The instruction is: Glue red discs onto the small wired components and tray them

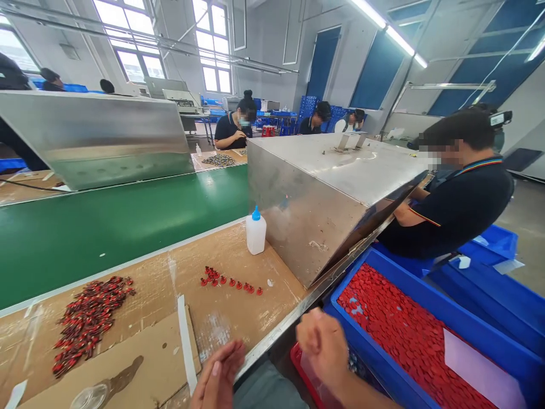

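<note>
Small glossy red pieces with dark tops [223,280] sit on the brown surface [232,250] ahead of the hands, some clustered, others trailing off in a crooked line toward the right. Farther left, a dense heap [89,324] mixes the same red with near-black. Flat, matte red discs [395,318] fill a blue bin [378,355] beside the surface. The left hand [219,372] is half curled, fingers together; the right hand [323,343] is folded loosely inward. Whether either holds anything cannot be told.
</note>
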Tool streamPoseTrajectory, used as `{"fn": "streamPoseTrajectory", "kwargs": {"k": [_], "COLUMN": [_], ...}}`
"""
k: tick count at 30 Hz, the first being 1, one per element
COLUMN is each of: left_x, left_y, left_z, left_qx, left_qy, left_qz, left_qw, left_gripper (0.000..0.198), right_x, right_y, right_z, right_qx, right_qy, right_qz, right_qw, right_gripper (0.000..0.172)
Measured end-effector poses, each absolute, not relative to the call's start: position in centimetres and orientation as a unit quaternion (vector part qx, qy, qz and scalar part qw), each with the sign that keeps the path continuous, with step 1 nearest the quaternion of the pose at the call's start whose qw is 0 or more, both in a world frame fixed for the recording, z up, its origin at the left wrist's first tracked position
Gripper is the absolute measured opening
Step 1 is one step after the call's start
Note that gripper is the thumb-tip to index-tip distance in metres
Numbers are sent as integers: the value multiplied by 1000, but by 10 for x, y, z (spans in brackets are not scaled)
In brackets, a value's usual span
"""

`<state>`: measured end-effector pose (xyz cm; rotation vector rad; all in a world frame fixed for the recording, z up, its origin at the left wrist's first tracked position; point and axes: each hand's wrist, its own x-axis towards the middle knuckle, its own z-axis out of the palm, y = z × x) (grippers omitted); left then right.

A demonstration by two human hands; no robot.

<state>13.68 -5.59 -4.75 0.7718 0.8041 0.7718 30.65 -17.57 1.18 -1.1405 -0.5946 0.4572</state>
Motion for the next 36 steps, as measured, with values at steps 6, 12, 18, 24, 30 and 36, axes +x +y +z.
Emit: {"fn": "streamPoseTrajectory", "kwargs": {"k": [6,12,18,24,30,36], "left_x": [152,119,91,64,53,53], "left_y": [-66,-38,-18,-6,2,3], "left_z": [-7,20,35,38,33,31], "left_qx": [98,-7,-30,-21,6,17], "left_qy": [236,250,196,187,173,207], "left_qz": [282,381,438,475,488,516], "left_qw": [925,890,877,859,856,831], "left_gripper": [38,36,36,40,46,44], "right_x": [224,193,178,192,187,171], "right_y": [-92,-60,-49,-42,-37,-33], "right_z": [10,26,36,35,28,21], "right_qx": [-584,-562,-456,-483,-466,-455], "right_qy": [-665,-733,-752,-693,-761,-772], "right_qz": [3,-27,77,100,140,181], "right_qw": [466,383,470,526,429,405], "right_gripper": [29,19,28,33,42,35]}}
